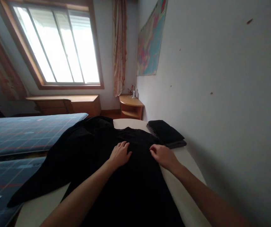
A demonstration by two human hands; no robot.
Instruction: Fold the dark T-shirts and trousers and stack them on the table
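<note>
A black long-sleeved top (pixel 135 186) lies spread over a pale rounded table, its neckline toward the far end and one sleeve stretched out to the left. My left hand (pixel 120 154) rests on the chest of the top, palm down with the fingers a little apart. At the right edge of the top, near the shoulder, my right hand (pixel 164 156) has its fingers curled together on the cloth. The other sleeve cannot be made out against the dark fabric.
Folded dark clothes (pixel 166 132) are stacked at the table's (pixel 189 170) far right, near the white wall. Blue plaid padded surfaces (pixel 31 132) lie to the left. Beyond stand a wooden desk (pixel 85 98) under the window and a corner shelf (pixel 132 101).
</note>
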